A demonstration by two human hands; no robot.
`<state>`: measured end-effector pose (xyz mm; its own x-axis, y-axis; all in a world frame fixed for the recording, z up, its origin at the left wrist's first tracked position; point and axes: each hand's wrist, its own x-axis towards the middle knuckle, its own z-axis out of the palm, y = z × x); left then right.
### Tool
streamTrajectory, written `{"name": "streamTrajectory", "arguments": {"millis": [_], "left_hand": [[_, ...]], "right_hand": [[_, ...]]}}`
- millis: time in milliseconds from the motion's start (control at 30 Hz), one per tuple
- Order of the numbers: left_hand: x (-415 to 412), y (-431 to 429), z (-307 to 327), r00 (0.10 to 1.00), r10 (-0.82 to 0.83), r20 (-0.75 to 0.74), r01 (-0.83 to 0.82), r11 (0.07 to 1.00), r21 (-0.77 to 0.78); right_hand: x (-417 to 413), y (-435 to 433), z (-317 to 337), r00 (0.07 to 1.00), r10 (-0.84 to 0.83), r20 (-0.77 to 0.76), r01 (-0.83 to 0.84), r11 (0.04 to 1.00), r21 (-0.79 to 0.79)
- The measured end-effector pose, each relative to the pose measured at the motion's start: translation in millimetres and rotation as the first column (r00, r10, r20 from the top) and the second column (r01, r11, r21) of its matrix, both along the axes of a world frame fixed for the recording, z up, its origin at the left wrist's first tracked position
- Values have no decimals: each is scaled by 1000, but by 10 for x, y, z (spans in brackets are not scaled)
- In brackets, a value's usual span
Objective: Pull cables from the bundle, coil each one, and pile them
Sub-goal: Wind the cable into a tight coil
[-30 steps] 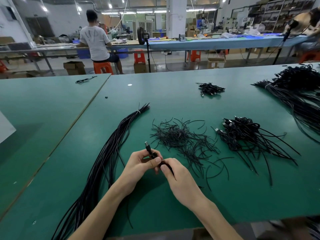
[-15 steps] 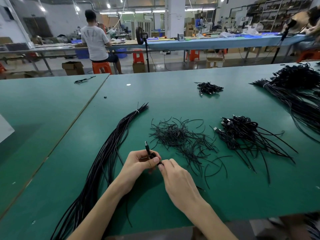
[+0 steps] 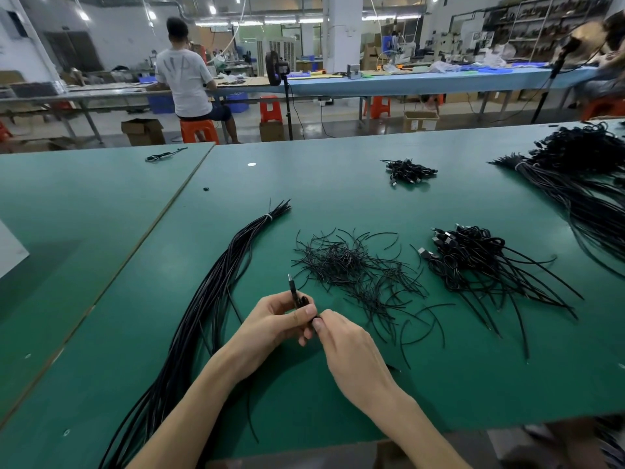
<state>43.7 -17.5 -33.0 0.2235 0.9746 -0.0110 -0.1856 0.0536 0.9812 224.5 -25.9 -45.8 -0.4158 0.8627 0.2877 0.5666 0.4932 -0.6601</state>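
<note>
Near lower centre of the frame, the left hand (image 3: pixel 270 324) and right hand (image 3: pixel 351 350) pinched one thin black cable (image 3: pixel 295 295) in curled fingers (image 3: pixel 303 313), folded small, its plug end standing upright.

Your worktop (image 3: pixel 338 191) is plain green, the cable bundle (image 3: pixel 216 292) on it is black with a white tie (image 3: pixel 269 216), the cable (image 3: pixel 293 292) held in your left hand (image 3: pixel 270 324) and right hand (image 3: pixel 351 353), the heap of short ties (image 3: pixel 341 262) and the coiled pile (image 3: pixel 470 255) are all black, and the stools (image 3: pixel 198 130) beyond are orange.
</note>
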Motion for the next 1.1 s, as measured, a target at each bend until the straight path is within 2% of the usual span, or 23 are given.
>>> {"name": "streamTrajectory", "arguments": {"millis": [133, 233, 600, 700, 867, 967, 1100], "left_hand": [[3, -5, 7, 999, -27, 27, 27, 1000, 12], [9, -9, 13, 999, -39, 33, 39, 999, 18], [-10, 13, -52, 998, 43, -39, -40, 996, 82], [-11, 25, -66, 995, 60, -75, -54, 995, 84], [-56, 86, -16, 978, 157, -136, -148, 986, 75], [-108, 209, 49, 910, 285, -301, -274, 958, 80], [-105, 454, 97, 710, 382, -592, -377, 916, 138]], "right_hand": [[13, 26, -18, 991, 52, -122, -64, 993, -99], [18, 33, -24, 983, 72, -170, -92, 989, -112], [13, 48, -14, 974, 105, -200, -122, 990, -73], [21, 44, 13, 966, 67, -252, -86, 994, -64], [116, 149, -17, 880, -131, -456, 37, 977, -209], [145, 202, -30, 811, -220, -542, 62, 954, -294], [162, 213, -53, 738, -267, -620, 36, 933, -359]]}}
